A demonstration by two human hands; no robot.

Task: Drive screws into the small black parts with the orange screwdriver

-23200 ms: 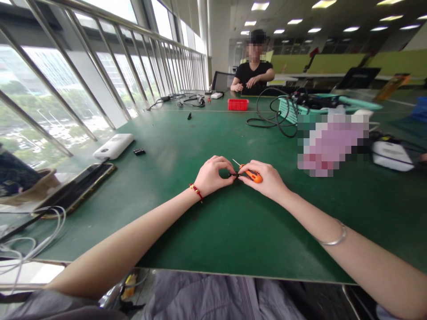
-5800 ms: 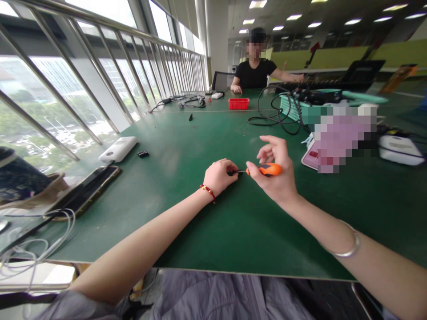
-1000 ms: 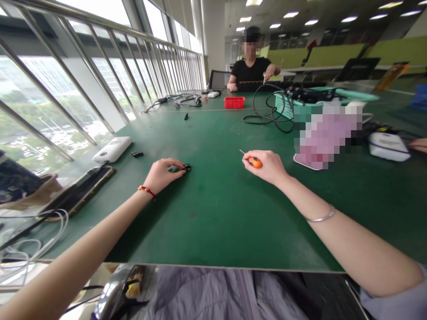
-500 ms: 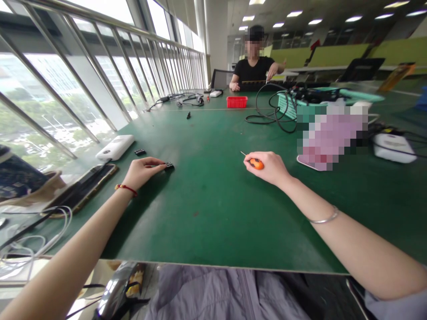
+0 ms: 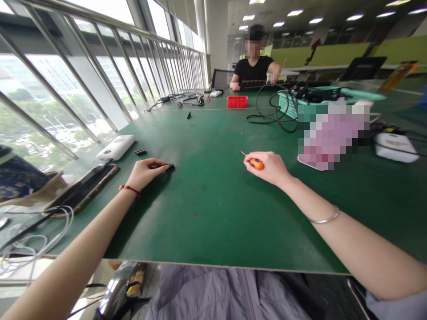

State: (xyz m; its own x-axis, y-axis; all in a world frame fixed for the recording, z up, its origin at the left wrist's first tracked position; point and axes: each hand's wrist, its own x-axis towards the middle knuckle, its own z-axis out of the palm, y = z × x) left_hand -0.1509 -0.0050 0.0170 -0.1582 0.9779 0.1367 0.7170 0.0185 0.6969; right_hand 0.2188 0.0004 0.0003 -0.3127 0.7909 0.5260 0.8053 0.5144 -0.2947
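Note:
My left hand (image 5: pixel 147 172) rests low over the green table (image 5: pixel 200 200), its fingers closed on a small black block-like part (image 5: pixel 171 166) whose kind I cannot make out. Just behind that hand lies a similar small black part (image 5: pixel 140 152). On the right, my right hand (image 5: pixel 268 166) is wrapped around a screwdriver (image 5: pixel 256 164) with an orange and black handle. The screwdriver's thin metal shaft sticks out toward the upper left, away from the black parts.
A white power bank (image 5: pixel 116 147) and a phone (image 5: pixel 83 189) lie at left by the railing. Farther back are a red tray (image 5: pixel 237 102), a tiny black piece (image 5: pixel 189 115) and a teal basket (image 5: pixel 288 105) with cables. A person (image 5: pixel 253 66) sits opposite.
My left hand has shifted slightly right, and its fingers now cover more of the black part. My right hand stays put. The person opposite has moved one arm.

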